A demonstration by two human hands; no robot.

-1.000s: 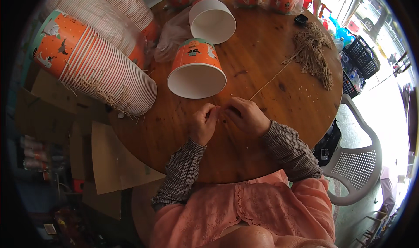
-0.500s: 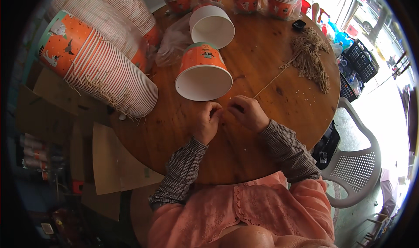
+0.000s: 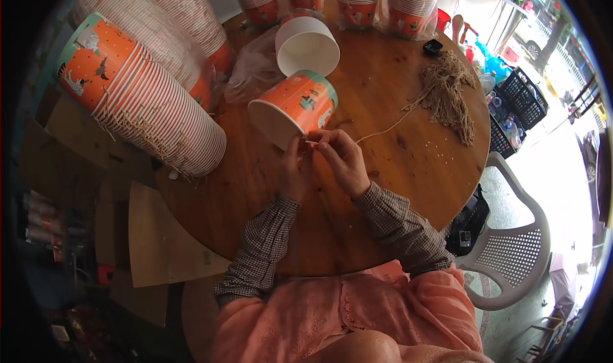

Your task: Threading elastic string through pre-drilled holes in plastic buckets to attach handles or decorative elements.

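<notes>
An orange paper bucket (image 3: 302,102) with a green base band and printed figures lies on its side in front of me. Its white open mouth faces left and toward me. My right hand (image 3: 343,162) is at the near side of its rim, fingers pinched on the end of a thin tan string (image 3: 383,132). From there the string runs across the tabletop to a tangled bundle of tan strings (image 3: 450,95) at the right. My left hand (image 3: 295,170) is beside the rim, close to the right fingertips; motion blur smears its fingers. Behind lies a second bucket (image 3: 309,51), its white mouth toward me.
Nested orange buckets (image 3: 143,98) lean at the left of the round wooden table (image 3: 408,184), with string ends hanging from their rims. Bagged stacks (image 3: 355,7) line the far edge. A grey plastic chair (image 3: 514,254) and black crates (image 3: 520,98) stand at the right.
The near bucket has turned so its mouth points more to the left. My right hand has moved left and up to its rim, drawing the string along; the left hand has shifted slightly left.
</notes>
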